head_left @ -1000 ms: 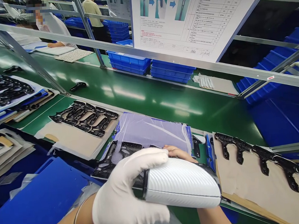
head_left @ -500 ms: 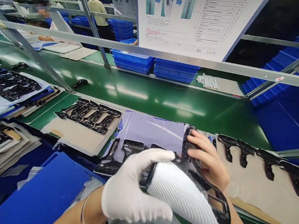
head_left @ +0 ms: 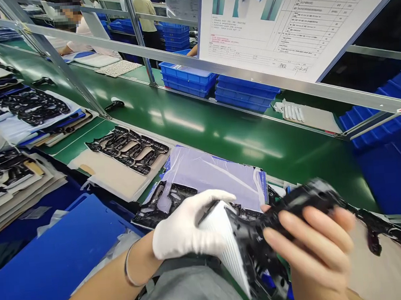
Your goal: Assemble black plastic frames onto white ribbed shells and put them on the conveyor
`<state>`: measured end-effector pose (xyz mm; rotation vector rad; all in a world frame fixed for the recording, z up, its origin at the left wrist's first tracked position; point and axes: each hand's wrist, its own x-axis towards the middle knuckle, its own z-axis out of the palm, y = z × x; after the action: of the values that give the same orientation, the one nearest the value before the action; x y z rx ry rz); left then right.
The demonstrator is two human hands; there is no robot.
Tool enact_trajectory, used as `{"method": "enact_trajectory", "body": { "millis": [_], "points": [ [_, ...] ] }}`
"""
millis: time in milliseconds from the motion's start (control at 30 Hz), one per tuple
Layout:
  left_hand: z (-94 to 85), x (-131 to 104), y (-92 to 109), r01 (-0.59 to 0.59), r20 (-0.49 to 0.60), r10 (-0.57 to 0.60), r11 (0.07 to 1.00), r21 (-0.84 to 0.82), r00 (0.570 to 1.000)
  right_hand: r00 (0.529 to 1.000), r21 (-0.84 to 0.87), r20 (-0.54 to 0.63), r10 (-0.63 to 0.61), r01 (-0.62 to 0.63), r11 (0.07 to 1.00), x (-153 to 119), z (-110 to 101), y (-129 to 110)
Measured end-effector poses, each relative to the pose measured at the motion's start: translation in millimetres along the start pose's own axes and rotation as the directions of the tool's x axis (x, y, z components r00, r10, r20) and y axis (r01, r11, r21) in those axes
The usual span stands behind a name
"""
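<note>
The black casing (head_left: 259,238) had been turned from its ribbed white face (head_left: 232,251), so more of its black side was exposed. On the near side of the lilac sheet (head_left: 208,167), it was clasped by the gloved left hand (head_left: 187,229) and, at its handle (head_left: 310,192), by the bare right hand (head_left: 320,246).

The casing (head_left: 259,243) is black, its panel (head_left: 231,251) white with fine parallel ridges — the bench (head_left: 233,130) green, the bins (head_left: 187,82) blue.

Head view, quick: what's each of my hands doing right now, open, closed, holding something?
Left hand, gloved: closed on the white ribbed end of a black-and-white shell.
Right hand, bare: closed around that shell's black handle.
</note>
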<state>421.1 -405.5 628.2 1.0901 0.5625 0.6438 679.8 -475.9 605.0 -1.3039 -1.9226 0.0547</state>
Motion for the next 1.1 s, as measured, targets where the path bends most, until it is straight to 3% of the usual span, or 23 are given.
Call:
{"method": "enact_trajectory", "body": {
  "millis": [67, 167, 233, 333, 400, 467, 533, 600, 633, 700, 767, 833, 900, 967, 1100],
  "points": [
    [-0.7, 7.5, -7.3, 0.156, -0.021, -0.165, 0.958, -0.24, 0.986, 1.0, -0.009, 0.011, -0.024, 0.024, 1.0, 12.8, 4.8, 2.7],
    [0.0, 19.6, -22.4, 0.341, 0.012, -0.42, 0.72, -0.605, 0.907, 0.995, -0.043, 0.052, -0.082, 0.085, 0.996, 31.3, 12.1, 5.1],
    [1.1, 27.0, -31.7, 0.362, 0.003, -0.515, 0.6, -0.713, 0.857, 0.982, -0.076, 0.102, -0.156, 0.164, 0.983, 37.0, 15.2, 7.3],
    [2.2, 36.5, -44.1, 0.381, 0.008, -0.556, 0.559, -0.736, 0.831, 0.963, -0.102, 0.148, -0.226, 0.242, 0.965, 33.9, 18.3, 17.4],
    [2.5, 41.5, -53.6, 0.373, 0.038, -0.494, 0.603, -0.706, 0.869, 0.982, -0.089, 0.149, -0.115, 0.129, 0.988, 28.7, 20.5, 36.2],
    [3.5, 44.1, -65.5, 0.29, -0.011, -0.38, 0.725, -0.625, 0.925, 0.975, -0.071, 0.123, 0.187, -0.179, 0.981, 26.0, 22.8, 71.7],
    [6.7, 44.3, -79.6, 0.192, -0.12, -0.252, 0.908, -0.373, 0.96, 0.854, -0.067, 0.07, 0.516, -0.512, 0.856, 27.8, 25.1, 125.4],
    [13.1, 43.4, -95.9, 0.164, -0.182, -0.146, 0.983, 0.087, 0.972, 0.741, -0.092, 0.021, 0.671, -0.667, 0.74, 33.2, 28.5, 192.1],
    [17.3, 43.3, -105.1, 0.166, -0.157, -0.117, 0.925, 0.342, 0.981, 0.667, -0.098, 0.009, 0.745, -0.741, 0.664, 36.5, 31.1, 227.3],
    [26.2, 45.1, -126.5, 0.096, -0.042, -0.096, 0.673, 0.734, 0.994, 0.506, -0.102, -0.021, 0.862, -0.859, 0.502, 42.5, 39.2, 294.8],
    [33.5, 49.3, -151.6, -0.077, 0.106, -0.051, 0.403, 0.912, 0.993, 0.35, -0.107, -0.045, 0.936, -0.933, 0.344, 46.0, 51.0, 352.5],
    [37.8, 54.6, -177.9, -0.214, 0.214, 0.021, 0.176, 0.961, 0.977, 0.232, -0.118, -0.067, 0.97, -0.968, 0.223, 46.2, 65.5, 397.5],
    [39.6, 59.7, -201.7, -0.244, 0.242, 0.077, 0.02, 0.97, 0.967, 0.165, -0.133, -0.085, 0.983, -0.979, 0.153, 43.8, 80.7, 430.4],
    [40.2, 63.9, -219.5, -0.207, 0.213, 0.104, -0.06, 0.976, 0.972, 0.139, -0.157, -0.098, 0.985, -0.98, 0.122, 39.8, 95.4, 452.6],
    [43.8, 70.3, -234.6, -0.175, 0.183, 0.144, -0.069, 0.982, 0.972, 0.169, -0.24, -0.098, 0.981, -0.96, 0.141, 30.7, 118.2, 469.0]
  ]
}}
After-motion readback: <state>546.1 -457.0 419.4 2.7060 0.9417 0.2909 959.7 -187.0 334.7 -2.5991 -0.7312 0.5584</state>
